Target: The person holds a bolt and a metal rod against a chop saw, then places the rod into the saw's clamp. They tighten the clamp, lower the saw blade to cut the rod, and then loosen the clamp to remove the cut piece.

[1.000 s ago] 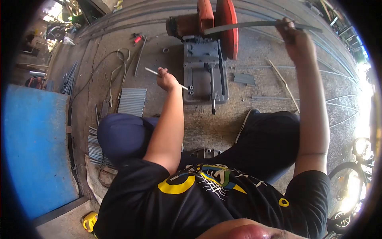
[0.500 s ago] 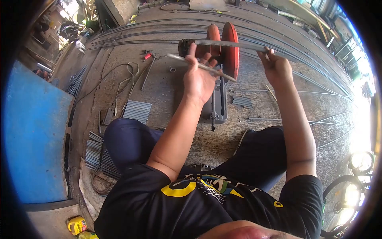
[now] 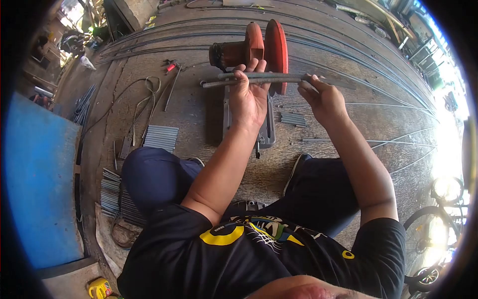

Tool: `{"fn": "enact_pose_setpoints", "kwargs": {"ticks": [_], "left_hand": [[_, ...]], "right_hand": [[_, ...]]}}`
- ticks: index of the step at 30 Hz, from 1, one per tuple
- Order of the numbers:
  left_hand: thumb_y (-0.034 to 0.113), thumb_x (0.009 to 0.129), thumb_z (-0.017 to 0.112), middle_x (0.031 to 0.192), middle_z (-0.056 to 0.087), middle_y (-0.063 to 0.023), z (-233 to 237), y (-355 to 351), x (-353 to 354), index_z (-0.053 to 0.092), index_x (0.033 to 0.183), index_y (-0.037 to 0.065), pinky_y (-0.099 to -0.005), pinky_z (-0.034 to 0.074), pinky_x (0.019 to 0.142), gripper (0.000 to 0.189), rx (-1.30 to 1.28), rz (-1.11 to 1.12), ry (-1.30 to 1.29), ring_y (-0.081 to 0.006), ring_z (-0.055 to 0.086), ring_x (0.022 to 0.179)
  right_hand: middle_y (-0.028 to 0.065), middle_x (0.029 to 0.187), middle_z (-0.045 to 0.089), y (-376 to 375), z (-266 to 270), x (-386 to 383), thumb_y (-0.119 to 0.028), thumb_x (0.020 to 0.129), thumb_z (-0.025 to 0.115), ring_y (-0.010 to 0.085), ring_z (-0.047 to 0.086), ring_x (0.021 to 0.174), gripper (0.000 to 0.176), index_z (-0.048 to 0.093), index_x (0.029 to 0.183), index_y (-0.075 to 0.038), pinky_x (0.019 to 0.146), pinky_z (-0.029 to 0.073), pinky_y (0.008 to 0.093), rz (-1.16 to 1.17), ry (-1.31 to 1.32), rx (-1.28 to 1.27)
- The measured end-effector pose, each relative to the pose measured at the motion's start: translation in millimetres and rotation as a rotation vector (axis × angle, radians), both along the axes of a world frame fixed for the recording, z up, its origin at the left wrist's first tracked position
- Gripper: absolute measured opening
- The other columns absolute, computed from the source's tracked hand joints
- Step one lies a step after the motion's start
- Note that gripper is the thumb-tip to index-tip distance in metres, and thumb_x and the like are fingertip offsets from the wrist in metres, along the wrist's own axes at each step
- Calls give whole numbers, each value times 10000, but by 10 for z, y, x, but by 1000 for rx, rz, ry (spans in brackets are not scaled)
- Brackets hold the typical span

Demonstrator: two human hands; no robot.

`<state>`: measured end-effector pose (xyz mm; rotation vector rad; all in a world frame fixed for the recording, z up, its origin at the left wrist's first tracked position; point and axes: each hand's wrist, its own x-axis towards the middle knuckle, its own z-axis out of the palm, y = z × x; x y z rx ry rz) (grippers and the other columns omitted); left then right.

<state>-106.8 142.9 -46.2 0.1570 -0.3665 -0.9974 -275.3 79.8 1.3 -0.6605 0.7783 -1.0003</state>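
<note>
Two grey metal rods, a threaded rod [image 3: 279, 75] and a second rod [image 3: 214, 84] just below it, lie side by side across both my hands. My left hand [image 3: 249, 102] is palm up, its thumb and fingers around the rods. At their right part, my right hand [image 3: 323, 102] pinches the rods between thumb and fingers. Right behind them stands a cut-off saw with a red disc guard [image 3: 275, 55], a dark motor [image 3: 229, 55] and a grey base [image 3: 268, 132]. A blurred rod end sticks out past my right hand.
Short cut rods [image 3: 162, 138] lie in a row by my left knee, with more rods [image 3: 109, 192] below. Another small stack [image 3: 294, 119] sits right of the saw. Long bars [image 3: 348, 55] cross the floor behind. A cable [image 3: 154, 94], blue panel [image 3: 40, 174] and bicycle [image 3: 433, 239] are around.
The rods were apart and at different angles; now they lie together, nearly level. My right hand has moved left and down, closer to my left hand. My left hand's fingers have closed more.
</note>
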Motion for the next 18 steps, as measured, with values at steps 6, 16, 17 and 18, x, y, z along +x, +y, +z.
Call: {"fn": "enact_pose_setpoints", "kwargs": {"ticks": [6, 16, 17, 18], "left_hand": [[331, 942, 495, 1280, 513, -147, -57, -33, -93, 475, 1124, 105, -489, 427, 1024, 290, 25, 1, -14, -321, 411, 1293], [355, 968, 439, 1321, 482, -174, -101, -44, -149, 457, 1161, 90, -455, 412, 1037, 328, 74, -9, -49, -320, 403, 1299], [351, 968, 440, 1321, 480, -178, -97, -39, -152, 455, 1164, 92, -457, 412, 1037, 326, 81, -1, -61, -322, 404, 1297], [351, 968, 440, 1321, 480, -178, -96, -37, -146, 455, 1164, 92, -457, 412, 1037, 326, 82, 1, -62, -322, 404, 1297]], "right_hand": [[164, 1087, 539, 0, -51, -52, -11, 933, 486, 283, 609, 946, 314, 350, 1204, 69, 850, 559, 375, -57, -12, 10], [162, 1155, 515, 3, -97, -30, -82, 955, 496, 289, 595, 997, 305, 370, 1197, 54, 919, 536, 388, 36, 28, 0], [157, 1148, 516, 5, -98, -25, -87, 957, 496, 283, 596, 991, 285, 396, 1180, 59, 917, 537, 383, 49, 31, -3], [153, 1140, 518, 5, -101, -18, -93, 959, 496, 278, 597, 985, 268, 423, 1163, 64, 915, 539, 378, 61, 33, -6]]}}
